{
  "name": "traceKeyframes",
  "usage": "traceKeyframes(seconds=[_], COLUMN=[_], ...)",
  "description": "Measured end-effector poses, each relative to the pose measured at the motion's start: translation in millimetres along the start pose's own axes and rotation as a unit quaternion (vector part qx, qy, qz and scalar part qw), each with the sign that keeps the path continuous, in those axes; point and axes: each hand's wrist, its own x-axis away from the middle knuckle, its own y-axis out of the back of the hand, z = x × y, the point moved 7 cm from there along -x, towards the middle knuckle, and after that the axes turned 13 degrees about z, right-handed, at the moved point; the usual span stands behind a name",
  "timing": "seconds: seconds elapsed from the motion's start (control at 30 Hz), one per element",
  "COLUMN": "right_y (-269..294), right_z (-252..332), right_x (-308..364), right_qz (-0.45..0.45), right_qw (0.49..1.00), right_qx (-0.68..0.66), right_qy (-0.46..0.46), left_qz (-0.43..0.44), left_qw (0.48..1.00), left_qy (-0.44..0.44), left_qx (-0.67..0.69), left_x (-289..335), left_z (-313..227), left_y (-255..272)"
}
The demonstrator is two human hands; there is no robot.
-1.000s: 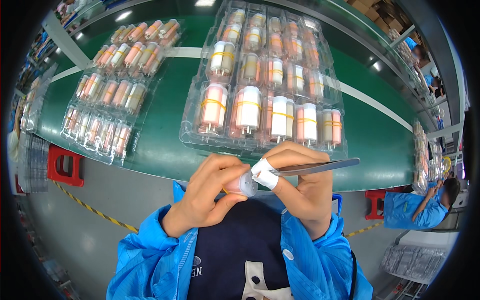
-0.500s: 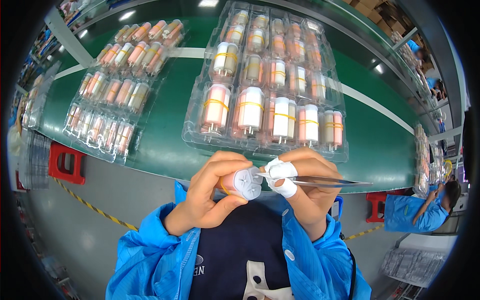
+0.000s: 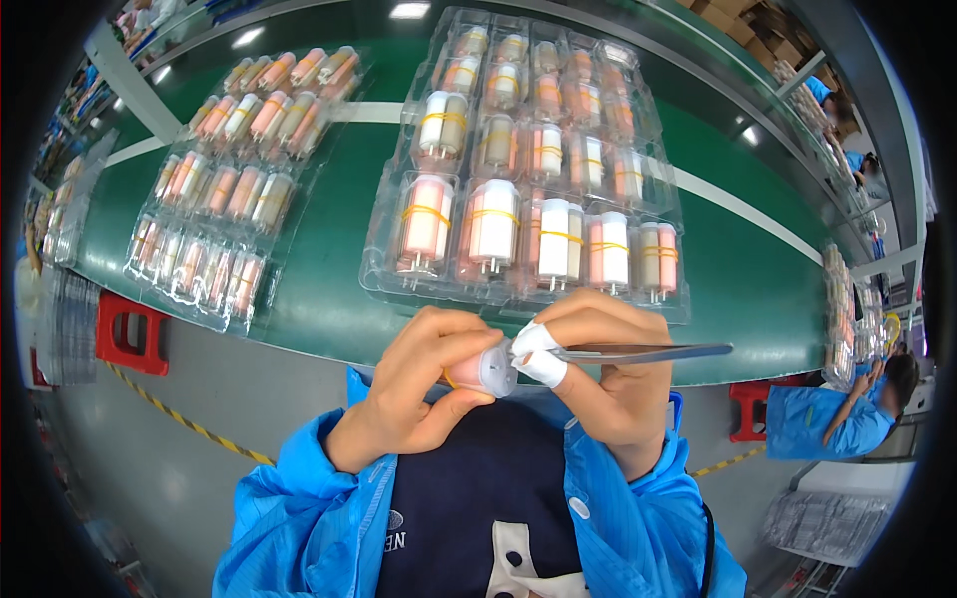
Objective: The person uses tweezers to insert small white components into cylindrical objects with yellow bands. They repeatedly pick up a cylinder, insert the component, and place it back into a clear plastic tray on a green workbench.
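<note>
In front of my chest, my left hand (image 3: 407, 391) is closed around a pink cylinder bundle (image 3: 464, 372) with a yellow rubber band. Its pale grey end (image 3: 496, 369) points right. My right hand (image 3: 626, 384), with white coverings on the thumb and forefinger, pinches metal tweezers (image 3: 668, 352). Their shank sticks out to the right. The covered fingertips are right at the edge of the bundle's grey end and hide the tweezer tips. Whether the tips touch it I cannot tell.
Clear plastic trays (image 3: 384, 261) of banded pink, white and grey cylinders stand on the green table (image 3: 319, 299) ahead. More filled trays (image 3: 130, 261) lie at left. Red stools (image 3: 133, 334) stand below the table edge. A co-worker in blue (image 3: 822, 414) is at far right.
The bundle's grey end has turned to the right, toward my right hand. My right fingers have moved slightly left, closing in on it, and the tweezers' free end has swung up.
</note>
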Motion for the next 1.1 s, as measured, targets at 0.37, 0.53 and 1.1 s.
traceKeyframes(seconds=[0.37, 0.53, 1.1], right_y=[35.5, 66.9, 121.4], right_z=[10.3, -7.7, -58.2], right_x=[31.4, 62.0, 109.7], right_qz=[-0.204, -0.272, -0.390], right_qw=[0.968, 0.949, 0.909], right_qx=[-0.016, -0.027, -0.088], right_qy=[0.146, 0.155, 0.119], left_qz=[-0.012, -0.020, -0.060], left_qw=[0.863, 0.840, 0.816], left_qy=[0.111, 0.108, 0.139], left_qx=[0.492, 0.531, 0.557], left_x=[-3.6, -11.6, -23.5], left_z=[2.4, 2.0, 7.6], left_y=[-7.4, -9.8, -18.4])
